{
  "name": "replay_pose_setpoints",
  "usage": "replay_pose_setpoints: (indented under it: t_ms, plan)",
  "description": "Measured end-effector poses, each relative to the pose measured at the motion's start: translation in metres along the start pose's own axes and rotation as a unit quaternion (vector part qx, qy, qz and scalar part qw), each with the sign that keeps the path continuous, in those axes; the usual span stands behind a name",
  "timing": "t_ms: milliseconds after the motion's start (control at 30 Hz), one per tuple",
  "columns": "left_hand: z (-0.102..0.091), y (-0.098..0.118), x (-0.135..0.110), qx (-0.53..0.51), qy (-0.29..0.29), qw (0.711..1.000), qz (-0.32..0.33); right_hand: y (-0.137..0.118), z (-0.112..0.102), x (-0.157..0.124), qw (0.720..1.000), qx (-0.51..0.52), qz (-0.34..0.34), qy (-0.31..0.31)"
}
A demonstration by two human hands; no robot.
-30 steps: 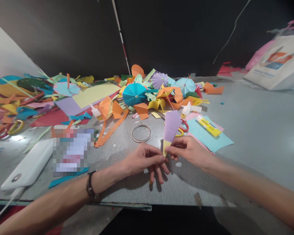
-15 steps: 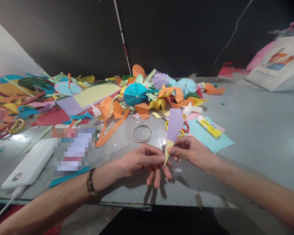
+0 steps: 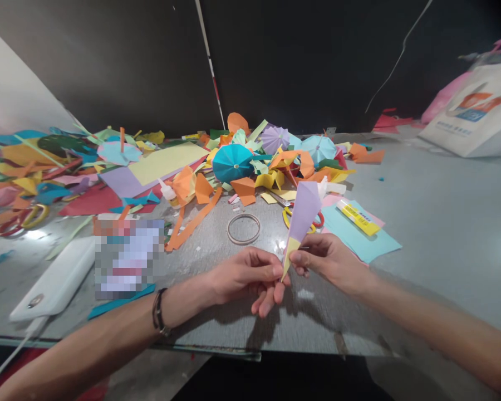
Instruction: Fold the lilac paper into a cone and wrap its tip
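The right hand (image 3: pixel 329 262) was nearly closed, thumb and fingers pinching a narrow lilac paper wedge (image 3: pixel 304 218) just above its yellow tip. The wedge stood tilted up, just right of and nearer the person than a thin metal ring (image 3: pixel 244 229). The left hand (image 3: pixel 244 278) lay half curled, right of the ring's near side, with its fingers loosely bent. It touched or nearly touched the yellow tip; whether it gripped could not be told. Red-and-yellow scissors (image 3: pixel 290 219) lay right of the ring, behind the wedge. Farther right on the grey table (image 3: pixel 442 278), a yellow glue tube (image 3: pixel 358 218) rested on a teal paper sheet (image 3: pixel 354 239). A teal paper umbrella (image 3: pixel 232 163) sat beyond the ring.
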State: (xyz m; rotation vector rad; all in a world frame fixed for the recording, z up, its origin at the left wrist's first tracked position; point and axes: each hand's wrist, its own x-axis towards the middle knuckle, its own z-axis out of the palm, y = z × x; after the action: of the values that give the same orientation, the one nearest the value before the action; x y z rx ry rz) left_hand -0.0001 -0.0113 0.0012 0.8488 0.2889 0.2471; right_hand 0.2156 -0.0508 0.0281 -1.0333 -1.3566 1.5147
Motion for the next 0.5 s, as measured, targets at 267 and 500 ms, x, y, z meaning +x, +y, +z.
replay_pose_setpoints:
  t_ms: [267,500]
  plan:
    - [0.0044,-0.0008,-0.0009,0.02,0.018,0.999,0.026,0.0034,-0.0005,-0.0012,1.0,-0.004,-0.014,0.025]
    - [0.0055,-0.0034,-0.0014,0.013,-0.011,1.0,0.025,0.0018,0.0012,-0.002,1.0,-0.005,-0.014,0.009]
